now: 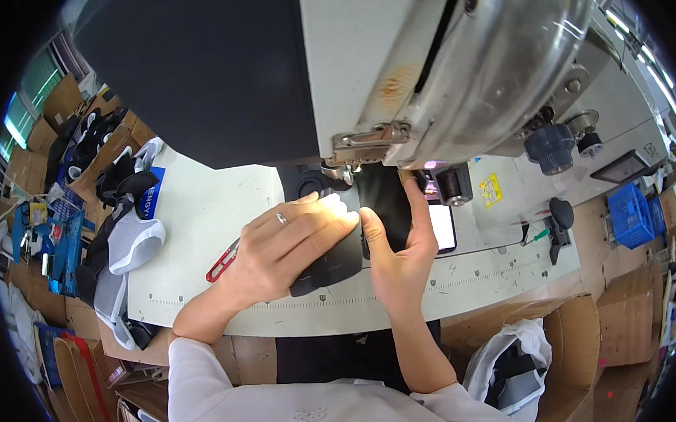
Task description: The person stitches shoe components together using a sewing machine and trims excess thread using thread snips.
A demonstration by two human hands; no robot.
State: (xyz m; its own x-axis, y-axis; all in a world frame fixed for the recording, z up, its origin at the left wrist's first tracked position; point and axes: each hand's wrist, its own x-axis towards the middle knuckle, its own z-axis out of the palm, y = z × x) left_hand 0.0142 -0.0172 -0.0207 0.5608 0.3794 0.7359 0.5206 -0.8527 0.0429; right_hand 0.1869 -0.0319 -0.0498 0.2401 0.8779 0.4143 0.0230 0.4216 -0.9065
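The left hand (283,247) is lying across a dark piece (329,270), bright light falling on its fingertips and 1 ring (282,219) showing; I cannot tell whether its grip is pinching. The right hand (400,261) is holding its grip wide, thumb and forefinger flanking a black panel (387,201). Both pieces are resting on the pale counter (181,255), near the sewing machine's (490,68) lower end. A red tool (222,266) is lying beside the left wrist; a lit phone (444,229) is sitting just beyond the right hand.
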